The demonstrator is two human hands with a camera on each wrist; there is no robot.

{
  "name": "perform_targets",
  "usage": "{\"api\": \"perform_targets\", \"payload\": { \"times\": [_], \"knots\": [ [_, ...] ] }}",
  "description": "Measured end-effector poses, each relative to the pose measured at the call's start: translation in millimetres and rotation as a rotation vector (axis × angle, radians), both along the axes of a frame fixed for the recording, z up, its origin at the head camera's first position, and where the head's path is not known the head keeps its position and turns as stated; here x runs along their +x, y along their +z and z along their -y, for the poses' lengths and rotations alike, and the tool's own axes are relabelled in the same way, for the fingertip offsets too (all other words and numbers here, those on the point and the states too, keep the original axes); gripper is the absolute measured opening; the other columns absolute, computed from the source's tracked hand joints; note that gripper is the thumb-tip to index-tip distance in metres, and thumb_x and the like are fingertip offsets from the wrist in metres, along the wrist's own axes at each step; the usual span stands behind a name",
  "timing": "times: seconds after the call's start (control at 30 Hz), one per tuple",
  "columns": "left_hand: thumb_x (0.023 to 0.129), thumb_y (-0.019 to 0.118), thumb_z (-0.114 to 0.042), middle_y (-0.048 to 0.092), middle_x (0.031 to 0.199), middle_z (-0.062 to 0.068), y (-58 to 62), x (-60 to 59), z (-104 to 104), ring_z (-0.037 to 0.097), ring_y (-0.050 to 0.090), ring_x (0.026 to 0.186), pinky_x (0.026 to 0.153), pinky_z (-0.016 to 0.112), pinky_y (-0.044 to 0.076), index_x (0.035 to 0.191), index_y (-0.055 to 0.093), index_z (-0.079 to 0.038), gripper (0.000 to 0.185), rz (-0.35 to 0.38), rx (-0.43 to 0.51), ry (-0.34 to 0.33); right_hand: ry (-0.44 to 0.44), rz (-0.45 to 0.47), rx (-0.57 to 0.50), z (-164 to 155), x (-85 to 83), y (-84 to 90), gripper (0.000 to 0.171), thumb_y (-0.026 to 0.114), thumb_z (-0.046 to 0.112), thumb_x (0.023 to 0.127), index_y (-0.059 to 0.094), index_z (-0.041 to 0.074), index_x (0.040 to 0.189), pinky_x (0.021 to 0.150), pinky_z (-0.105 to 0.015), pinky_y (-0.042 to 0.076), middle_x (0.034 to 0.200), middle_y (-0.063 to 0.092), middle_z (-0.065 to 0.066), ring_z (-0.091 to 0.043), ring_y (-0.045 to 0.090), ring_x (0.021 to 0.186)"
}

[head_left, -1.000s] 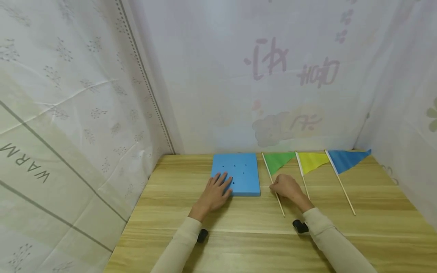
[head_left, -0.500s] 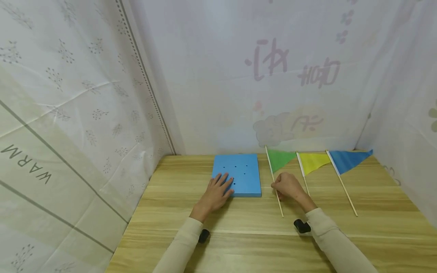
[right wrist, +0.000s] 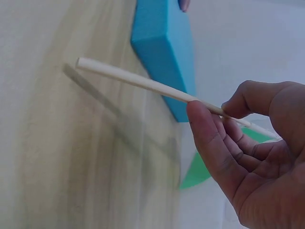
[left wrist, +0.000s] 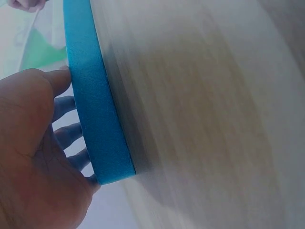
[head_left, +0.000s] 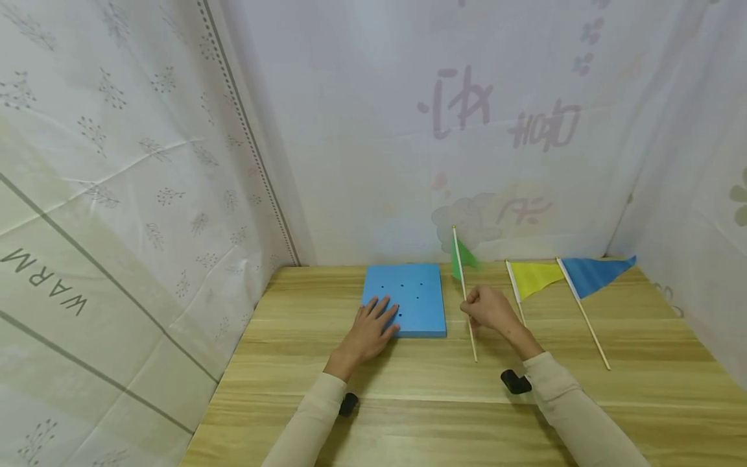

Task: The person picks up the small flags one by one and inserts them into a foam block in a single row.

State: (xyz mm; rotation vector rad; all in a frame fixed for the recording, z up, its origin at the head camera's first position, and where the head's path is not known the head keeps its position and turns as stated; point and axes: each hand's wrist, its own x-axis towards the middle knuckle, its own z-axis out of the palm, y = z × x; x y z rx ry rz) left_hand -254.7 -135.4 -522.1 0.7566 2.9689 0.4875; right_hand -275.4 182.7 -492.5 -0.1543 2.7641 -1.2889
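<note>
Head view shows us both hands at work on the wooden surface (head_left: 408, 383). Our left hand (head_left: 369, 329) lies flat, fingers straight and spread, on the near left corner of the blue foam block (head_left: 411, 292), which sits on the surface close to the back curtain. We see small dark holes in the top of the block. In the left wrist view the fingers (left wrist: 66, 133) rest over the top of the block (left wrist: 93, 95) while the thumb presses against its side edge.

Our right hand (head_left: 489, 309) has its grip clamped on the thin wooden stick of the green flag (head_left: 463, 259), just to the right of the block. The flag is lifted off the surface and tilted, cloth end up near the curtain, lower end of the stick pointing down toward the surface. The right wrist view shows the stick (right wrist: 143, 82) pinched between thumb and curled fingers (right wrist: 209, 138), with its free end clear of the surface beside the block's corner (right wrist: 162, 47).

To the right, the yellow flag (head_left: 533, 277) and the blue flag (head_left: 595, 272) lie flat on the surface, side by side.
</note>
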Motion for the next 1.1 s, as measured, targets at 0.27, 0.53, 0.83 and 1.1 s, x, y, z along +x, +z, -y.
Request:
{"api": "perform_targets", "payload": {
  "times": [0.27, 0.53, 0.83, 1.1],
  "knots": [
    [0.114, 0.052, -0.036, 0.031, 0.174, 0.017, -2.5, -2.4, -2, 0.045, 0.024, 0.163, 0.129, 0.069, 0.022, 0.164, 0.044, -0.01, 0.057, -0.001, 0.025, -0.004, -0.002, -0.029, -0.068, 4, -2.1, 10.5, 0.012, 0.062, 0.01, 0.097, 0.064, -0.001, 0.095, 0.066, -0.04, 0.066, 0.083, 0.074, -0.02, -0.026, 0.077, 0.067],
    [0.114, 0.052, -0.036, 0.031, 0.174, 0.017, -2.6, -1.8, 0, 0.046, 0.024, 0.162, 0.129, 0.069, 0.023, 0.164, 0.044, -0.01, 0.057, -0.009, 0.024, -0.002, 0.002, -0.065, -0.063, 12, -10.4, 19.6, 0.015, 0.06, 0.014, 0.1, 0.064, 0.0, 0.099, 0.067, -0.04, 0.066, 0.093, 0.076, -0.022, -0.02, 0.076, 0.067],
    [0.114, 0.051, -0.037, 0.03, 0.175, 0.017, -4.7, -2.6, 0, 0.045, 0.023, 0.163, 0.13, 0.068, 0.021, 0.165, 0.042, -0.011, 0.058, -0.002, 0.013, -0.003, 0.011, -0.122, -0.081, 25, -16.4, 33.2, 0.013, 0.062, 0.014, 0.1, 0.063, 0.0, 0.101, 0.066, -0.034, 0.063, 0.089, 0.074, -0.015, -0.024, 0.078, 0.071],
    [0.114, 0.051, -0.037, 0.03, 0.175, 0.017, -3.6, -1.5, 1, 0.045, 0.023, 0.163, 0.129, 0.069, 0.022, 0.165, 0.042, -0.011, 0.057, -0.008, 0.029, -0.002, 0.042, -0.182, -0.099, 36, -20.9, 40.8, 0.012, 0.063, 0.014, 0.102, 0.062, 0.002, 0.102, 0.064, -0.034, 0.062, 0.093, 0.074, -0.017, -0.03, 0.078, 0.076]
  ]
}}
